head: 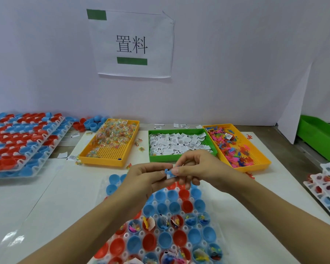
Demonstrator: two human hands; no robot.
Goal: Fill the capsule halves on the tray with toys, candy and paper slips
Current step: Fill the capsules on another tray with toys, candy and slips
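Above the clear plastic tray of red and blue capsule halves (176,208), I see both hands meeting in mid-air: the left hand (143,177) and the right hand (196,168) together pinch a small blue plastic toy with a white paper slip (169,173), fingers curled narrowly around it. On the tray below, several halves in the nearer rows already hold toys, candy and slips (the farther rows look empty). Across the white worktop (36,202) sit an orange bin of wrapped candy (111,143), a green bin of folded paper slips (179,144) and an orange bin of bright plastic toys (234,145). Stacked trays of capsule halves (21,141) lie to the left.
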